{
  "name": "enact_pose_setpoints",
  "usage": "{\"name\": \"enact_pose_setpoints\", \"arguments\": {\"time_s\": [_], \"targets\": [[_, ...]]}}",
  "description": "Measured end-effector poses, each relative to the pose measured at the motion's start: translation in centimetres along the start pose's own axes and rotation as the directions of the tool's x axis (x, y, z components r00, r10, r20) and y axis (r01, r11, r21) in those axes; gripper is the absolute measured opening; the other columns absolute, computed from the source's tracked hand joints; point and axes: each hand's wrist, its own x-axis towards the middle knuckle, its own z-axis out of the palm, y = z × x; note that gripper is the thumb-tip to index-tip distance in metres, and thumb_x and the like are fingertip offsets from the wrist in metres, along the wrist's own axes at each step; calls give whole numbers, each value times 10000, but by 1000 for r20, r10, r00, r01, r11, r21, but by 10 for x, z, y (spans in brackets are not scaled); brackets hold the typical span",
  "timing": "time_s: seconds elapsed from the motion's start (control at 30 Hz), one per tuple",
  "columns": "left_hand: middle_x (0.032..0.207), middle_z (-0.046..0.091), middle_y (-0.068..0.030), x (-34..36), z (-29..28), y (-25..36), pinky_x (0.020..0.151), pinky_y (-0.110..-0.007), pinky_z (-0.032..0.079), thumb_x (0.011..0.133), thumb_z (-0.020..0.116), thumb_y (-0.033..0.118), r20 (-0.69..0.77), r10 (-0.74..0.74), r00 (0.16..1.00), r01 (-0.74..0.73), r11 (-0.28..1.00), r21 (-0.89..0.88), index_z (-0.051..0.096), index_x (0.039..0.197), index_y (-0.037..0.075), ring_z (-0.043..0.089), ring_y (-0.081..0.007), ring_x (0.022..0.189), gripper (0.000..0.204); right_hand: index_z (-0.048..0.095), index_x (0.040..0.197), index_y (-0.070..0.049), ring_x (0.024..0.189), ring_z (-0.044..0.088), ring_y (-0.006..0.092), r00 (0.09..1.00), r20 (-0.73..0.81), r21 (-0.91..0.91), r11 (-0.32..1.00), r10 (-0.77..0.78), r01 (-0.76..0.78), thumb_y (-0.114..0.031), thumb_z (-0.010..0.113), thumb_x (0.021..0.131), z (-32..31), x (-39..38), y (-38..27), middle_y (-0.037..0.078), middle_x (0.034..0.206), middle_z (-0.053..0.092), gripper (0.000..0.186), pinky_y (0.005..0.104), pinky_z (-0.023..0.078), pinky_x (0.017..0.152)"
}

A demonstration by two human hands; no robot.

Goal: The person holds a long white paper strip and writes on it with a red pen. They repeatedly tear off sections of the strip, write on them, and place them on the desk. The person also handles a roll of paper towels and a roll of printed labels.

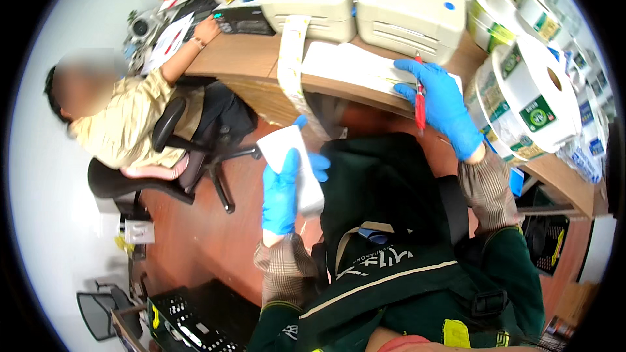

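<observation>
My left hand [280, 192], in a blue glove, grips a white oblong block [310, 186] in front of my lap. It looks like a folded paper stack or a slim box; I cannot tell which. Over the desk edge, my right hand [443, 101], also gloved in blue, holds a red pen [420, 107] between its fingers, the pen pointing roughly up and down. Those fingers reach over white paper sheets [349, 65] lying on the desk. Whether they touch the sheets is hard to tell.
Two cream label printers [411, 10] stand along the back of the desk [241, 55]. A printed label strip [291, 58] hangs over its edge. Large label rolls [541, 85] are stacked at the right. A seated person [130, 124] reaches onto the desk at the left.
</observation>
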Motion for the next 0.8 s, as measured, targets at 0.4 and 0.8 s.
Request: {"name": "enact_pose_setpoints", "arguments": {"time_s": [0.4,0.8], "targets": [[832,594,-41,-13,-8,4,650,-239,429,971,501,215,192,151,970,-223,868,443,547,1205,-3,530,-102,724,323,513,1253,-138,828,642,298,794,290,768,625,-535,141,-257,736,773,14,39,-119,115,887,640,542,360,509,697],[990,648,-159,-21,-2,27,657,-296,529,964,494,225,10,16,1000,-16,999,35,449,1254,-28,654,-213,744,388,564,1113,-61,786,625,189,903,-13,744,599,-430,296,-168,694,823,19,45,-148,89,878,645,335,313,500,718]]}}
